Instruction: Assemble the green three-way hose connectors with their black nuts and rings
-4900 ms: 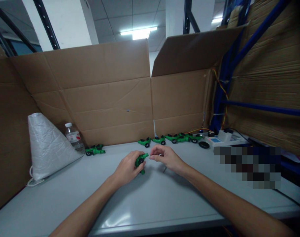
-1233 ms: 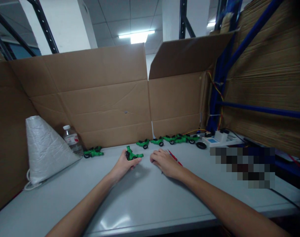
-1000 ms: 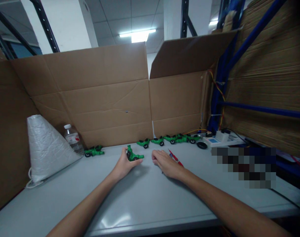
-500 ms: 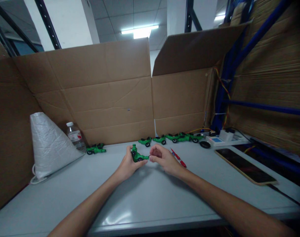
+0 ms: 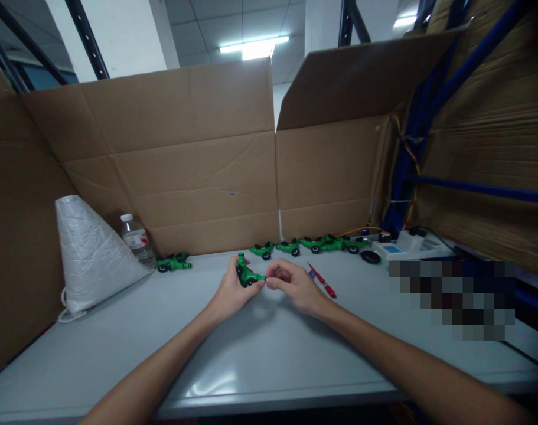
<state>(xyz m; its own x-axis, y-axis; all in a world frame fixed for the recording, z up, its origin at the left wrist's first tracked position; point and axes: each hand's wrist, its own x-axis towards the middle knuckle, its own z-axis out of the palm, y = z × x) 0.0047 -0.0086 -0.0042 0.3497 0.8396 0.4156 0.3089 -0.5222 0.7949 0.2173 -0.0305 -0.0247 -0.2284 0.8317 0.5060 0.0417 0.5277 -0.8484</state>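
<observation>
Toy (image 5: 244, 275) is gripped by left hand (image 5: 230, 297), while its tip (image 5: 260, 277) is apparently worked by pinching right hand (image 5: 299, 288), contents indiscernible; steadiness is required.

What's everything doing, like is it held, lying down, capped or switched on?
Left hand: closed around a green toy
Green toy: held
Right hand: curled by that toy's end; grip unclear
Other green toys: set down
Red tool: lying flat
Bottle: capped
Silvery bag: upright
Ceiling light: on

Bright ceiling lt (image 5: 258, 49) w/ glare on tbl (image 5: 260, 366)
</observation>
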